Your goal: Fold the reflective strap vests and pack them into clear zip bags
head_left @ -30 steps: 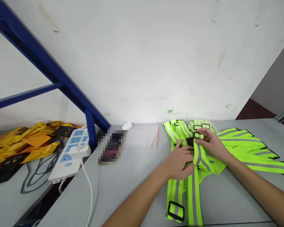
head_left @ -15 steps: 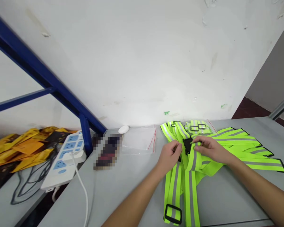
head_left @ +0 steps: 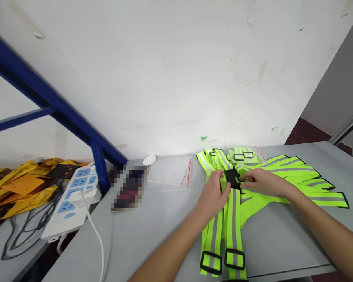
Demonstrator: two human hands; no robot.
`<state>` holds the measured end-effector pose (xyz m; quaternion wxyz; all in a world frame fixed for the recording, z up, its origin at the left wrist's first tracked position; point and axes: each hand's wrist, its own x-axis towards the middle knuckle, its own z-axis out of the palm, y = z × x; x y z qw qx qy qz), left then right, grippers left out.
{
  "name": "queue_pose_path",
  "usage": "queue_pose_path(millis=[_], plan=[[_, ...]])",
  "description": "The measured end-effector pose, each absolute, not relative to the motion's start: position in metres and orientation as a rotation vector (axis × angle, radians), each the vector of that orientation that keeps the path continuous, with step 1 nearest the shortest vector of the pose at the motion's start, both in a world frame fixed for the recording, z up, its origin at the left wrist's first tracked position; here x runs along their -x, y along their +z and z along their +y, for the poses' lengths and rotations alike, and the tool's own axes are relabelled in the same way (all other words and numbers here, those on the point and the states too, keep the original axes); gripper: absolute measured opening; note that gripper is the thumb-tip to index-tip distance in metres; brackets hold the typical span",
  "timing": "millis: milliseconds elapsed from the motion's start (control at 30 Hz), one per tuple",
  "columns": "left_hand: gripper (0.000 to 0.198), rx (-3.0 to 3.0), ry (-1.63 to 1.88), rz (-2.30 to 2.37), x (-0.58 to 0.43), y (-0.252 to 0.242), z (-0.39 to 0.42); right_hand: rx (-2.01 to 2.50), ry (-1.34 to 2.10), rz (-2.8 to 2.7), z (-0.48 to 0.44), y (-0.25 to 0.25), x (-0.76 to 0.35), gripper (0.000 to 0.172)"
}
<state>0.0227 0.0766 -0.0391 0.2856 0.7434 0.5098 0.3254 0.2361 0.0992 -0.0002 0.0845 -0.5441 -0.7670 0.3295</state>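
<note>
A bundle of neon-yellow reflective straps [head_left: 233, 219] with grey stripes lies on the grey table, and a black side-release buckle [head_left: 231, 178] sits on top of it. My left hand [head_left: 213, 192] is at the buckle's left side, thumb and forefinger apart, resting on the straps. On the buckle's other side, my right hand [head_left: 261, 182] has its fingers bent together at the strap edge; what is between the fingertips is hidden. Two strap ends hang toward me, each with a black slider [head_left: 234, 259]. More straps [head_left: 306, 184] fan out under my right forearm.
Behind the straps lies a clear bag [head_left: 247, 156] with folded yellow straps inside. Flat clear zip bags [head_left: 169, 172] and a white oval object [head_left: 149, 159] are left of centre. Farther left are a white power strip [head_left: 73, 199], its cable, a blue frame [head_left: 98, 164] and orange-yellow packets [head_left: 23, 182].
The strap that my right hand held raised now lies flat, its slider showing at the front. My left thumb and forefinger have spread beside the buckle. The view has shifted slightly.
</note>
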Motion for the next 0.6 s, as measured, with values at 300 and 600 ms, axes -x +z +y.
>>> queue_pose_path(millis=[300,600], plan=[[0.027,-1.649,0.932,1.293,-0.017,-0.036,0.082,1.63,0.906,-2.072,0.103,-0.021,-0.22,0.03],[0.025,-1.415,1.127,1.274,-0.023,-0.045,0.087,1.48,1.215,-1.882,0.097,-0.012,-0.216,0.033]])
